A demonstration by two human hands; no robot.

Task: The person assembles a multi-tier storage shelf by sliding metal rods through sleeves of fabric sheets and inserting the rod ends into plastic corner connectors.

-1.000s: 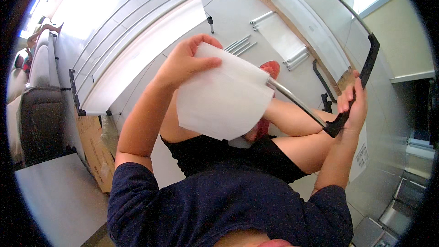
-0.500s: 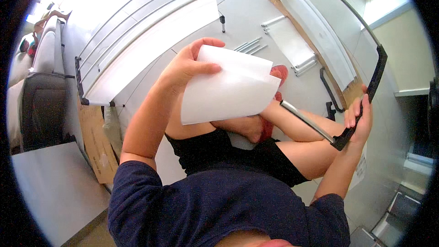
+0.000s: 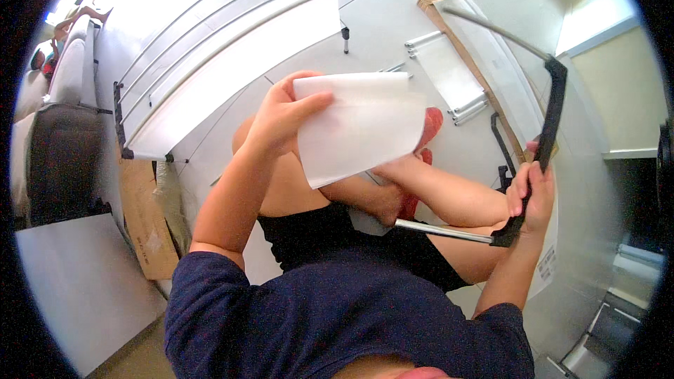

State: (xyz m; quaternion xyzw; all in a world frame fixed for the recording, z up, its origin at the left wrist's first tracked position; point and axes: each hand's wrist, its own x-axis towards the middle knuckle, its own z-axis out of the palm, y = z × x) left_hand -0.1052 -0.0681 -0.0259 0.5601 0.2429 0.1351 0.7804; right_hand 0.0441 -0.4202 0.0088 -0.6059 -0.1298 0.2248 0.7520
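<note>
My left hand is closed on a folded white sheet, its thumb on top near the left edge. The sheet hangs above my crossed legs, its lower edge curved. On the right, my right hand wraps round a black bracket, an angled bar held tilted above my knee. From the bracket's lower end a silver tube points left across my lap. Another metal tube extends from its upper end toward the far left. The sheet and the bracket are apart.
A rack frame with metal rods and white fabric stands at the far left. Beyond my feet lie a rolled white piece with tubes and long cardboard with plastic wrap. A black bracket rests nearby. Cardboard and a grey sofa are left.
My right hand has brought the black bracket and its tubes leftward and turned them, so the tubes point further left. The white sheet has shifted and tilted slightly in my left hand.
</note>
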